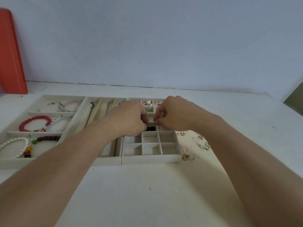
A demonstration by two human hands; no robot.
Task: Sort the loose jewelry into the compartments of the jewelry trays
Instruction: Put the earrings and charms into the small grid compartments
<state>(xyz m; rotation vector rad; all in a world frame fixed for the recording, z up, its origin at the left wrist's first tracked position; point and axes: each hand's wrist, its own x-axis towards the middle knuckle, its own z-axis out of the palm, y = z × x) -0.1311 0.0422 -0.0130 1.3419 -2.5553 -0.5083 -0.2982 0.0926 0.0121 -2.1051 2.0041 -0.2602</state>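
Note:
Three cream jewelry trays stand side by side on the white table. The small-grid tray (151,158) is on the right. My left hand (129,118) and my right hand (173,113) hover close together over its middle rows, fingers curled and pinched. Whatever they hold is too small to see. Two black pieces (150,128) lie in a compartment just below the fingertips. Pink and white pieces (148,103) fill the far compartments. Loose earrings (201,143) lie on the table right of that tray.
The left tray (9,162) holds a red bead bracelet (35,122), a pearl bracelet (14,145) and chains. The middle tray (108,160) has long slots with a necklace. An orange board (11,54) leans on the wall at the far left.

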